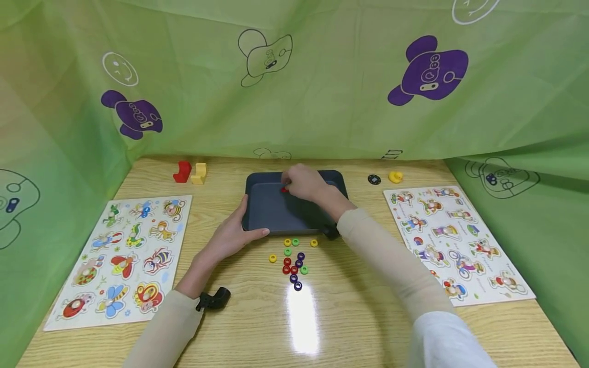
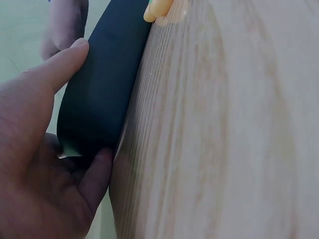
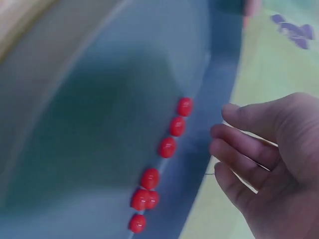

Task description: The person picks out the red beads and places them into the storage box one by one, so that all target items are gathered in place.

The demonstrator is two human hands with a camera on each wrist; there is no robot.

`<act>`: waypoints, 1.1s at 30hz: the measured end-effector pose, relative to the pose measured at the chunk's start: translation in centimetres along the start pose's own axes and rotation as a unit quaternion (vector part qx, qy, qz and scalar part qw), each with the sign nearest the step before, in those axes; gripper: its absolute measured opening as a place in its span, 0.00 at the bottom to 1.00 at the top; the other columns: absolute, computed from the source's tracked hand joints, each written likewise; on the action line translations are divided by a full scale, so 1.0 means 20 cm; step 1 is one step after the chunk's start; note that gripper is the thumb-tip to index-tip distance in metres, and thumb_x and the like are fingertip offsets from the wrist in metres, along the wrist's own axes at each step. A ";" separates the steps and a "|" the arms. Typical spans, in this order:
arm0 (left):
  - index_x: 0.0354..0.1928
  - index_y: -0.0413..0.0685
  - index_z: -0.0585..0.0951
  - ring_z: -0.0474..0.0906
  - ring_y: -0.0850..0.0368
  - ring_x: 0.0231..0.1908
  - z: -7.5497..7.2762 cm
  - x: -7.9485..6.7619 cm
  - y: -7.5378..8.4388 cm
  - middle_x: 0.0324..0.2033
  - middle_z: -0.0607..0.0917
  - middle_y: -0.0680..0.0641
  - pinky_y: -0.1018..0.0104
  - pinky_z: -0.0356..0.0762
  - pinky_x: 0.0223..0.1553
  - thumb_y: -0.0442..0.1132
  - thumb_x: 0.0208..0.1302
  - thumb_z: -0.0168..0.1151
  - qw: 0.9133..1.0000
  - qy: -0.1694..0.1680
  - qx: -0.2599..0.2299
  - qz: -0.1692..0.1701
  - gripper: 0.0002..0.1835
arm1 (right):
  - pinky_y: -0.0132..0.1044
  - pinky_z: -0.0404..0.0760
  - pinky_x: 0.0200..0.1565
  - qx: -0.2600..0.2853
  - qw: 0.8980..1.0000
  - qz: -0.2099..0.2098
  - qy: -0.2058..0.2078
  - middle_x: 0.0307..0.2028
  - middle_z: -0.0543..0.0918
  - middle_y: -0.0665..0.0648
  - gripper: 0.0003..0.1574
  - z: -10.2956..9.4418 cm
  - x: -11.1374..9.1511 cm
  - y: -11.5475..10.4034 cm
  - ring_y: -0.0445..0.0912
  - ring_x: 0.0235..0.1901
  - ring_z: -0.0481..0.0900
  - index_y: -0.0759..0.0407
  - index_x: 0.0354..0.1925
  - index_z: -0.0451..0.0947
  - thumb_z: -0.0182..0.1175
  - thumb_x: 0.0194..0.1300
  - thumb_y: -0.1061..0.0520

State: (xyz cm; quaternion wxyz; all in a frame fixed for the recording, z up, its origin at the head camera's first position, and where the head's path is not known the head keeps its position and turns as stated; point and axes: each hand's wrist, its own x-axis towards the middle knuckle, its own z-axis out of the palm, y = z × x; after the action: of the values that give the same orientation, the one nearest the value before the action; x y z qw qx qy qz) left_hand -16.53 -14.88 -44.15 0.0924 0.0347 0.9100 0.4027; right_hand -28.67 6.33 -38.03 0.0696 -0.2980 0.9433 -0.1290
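Observation:
A dark blue-grey tray [image 1: 271, 214] lies on the table, and my left hand [image 1: 230, 234] grips its near left corner. In the left wrist view, the left thumb [image 2: 72, 55] lies on the rim, with fingers bent around the side. Over the tray's far part is my right hand [image 1: 303, 182]. The right wrist view shows that hand [image 3: 274, 149] with loosely bent fingers and nothing visible between thumb and fingertips. Several small red beads [image 3: 168, 147] line the tray floor along one wall beside these fingers; the hand hides most of them from the head view.
Several yellow, green, red and purple rings [image 1: 287, 269] lie in front of the tray. Picture peg boards [image 1: 184, 214] flank it, the right board [image 1: 391, 197] partly behind my arm. Behind are red [image 1: 182, 172] and yellow blocks [image 1: 199, 174], a black disc [image 1: 374, 179] and a yellow duck [image 1: 395, 177].

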 end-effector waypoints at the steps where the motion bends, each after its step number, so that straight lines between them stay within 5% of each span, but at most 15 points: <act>1: 0.71 0.67 0.33 0.47 0.48 0.72 0.00 0.00 0.00 0.73 0.45 0.52 0.44 0.57 0.66 0.69 0.46 0.62 1.000 -0.001 0.000 -0.001 0.60 | 0.41 0.79 0.43 0.014 1.000 -0.005 0.003 0.45 0.83 0.53 0.17 -0.01 -0.02 0.00 0.46 0.41 0.80 0.54 0.48 0.81 0.52 0.62 0.61; 7: 0.71 0.67 0.33 0.47 0.48 0.72 -0.02 0.00 0.01 0.73 0.45 0.52 0.43 0.56 0.66 0.70 0.45 0.62 1.000 -0.005 0.001 -0.009 0.61 | 0.35 0.77 0.32 0.057 0.998 -0.035 0.016 0.42 0.85 0.51 0.14 -0.06 -0.19 -0.05 0.41 0.30 0.79 0.53 0.47 0.82 0.56 0.63 0.58; 19: 0.72 0.65 0.33 0.47 0.46 0.72 -0.03 0.00 0.02 0.73 0.45 0.51 0.42 0.58 0.65 0.69 0.46 0.62 1.000 -0.005 0.005 -0.006 0.61 | 0.29 0.77 0.37 0.000 0.990 -0.140 -0.009 0.33 0.82 0.44 0.07 0.02 -0.54 -0.26 0.36 0.33 0.76 0.49 0.37 0.84 0.62 0.59 0.56; 26: 0.70 0.70 0.32 0.48 0.45 0.71 -0.02 0.00 0.01 0.73 0.45 0.51 0.42 0.59 0.64 0.69 0.47 0.62 1.000 -0.009 0.006 -0.009 0.59 | 0.28 0.77 0.35 -0.031 0.980 -0.193 -0.040 0.32 0.82 0.45 0.08 0.12 -0.61 -0.33 0.37 0.33 0.76 0.50 0.36 0.84 0.63 0.57 0.59; 33: 0.71 0.68 0.33 0.49 0.45 0.71 -0.01 -0.01 0.01 0.73 0.46 0.51 0.42 0.60 0.64 0.69 0.47 0.62 1.000 -0.007 0.004 -0.006 0.60 | 0.29 0.78 0.34 -0.066 0.977 -0.200 -0.045 0.28 0.81 0.43 0.07 0.21 -0.63 -0.31 0.36 0.30 0.76 0.47 0.30 0.83 0.59 0.60 0.58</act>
State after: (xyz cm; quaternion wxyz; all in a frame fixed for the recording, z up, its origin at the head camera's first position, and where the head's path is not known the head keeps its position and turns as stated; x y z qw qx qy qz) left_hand -16.42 -14.94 -43.87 0.1011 0.0327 0.9109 0.3987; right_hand -14.10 7.87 -39.52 0.0644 -0.4902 0.8669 -0.0643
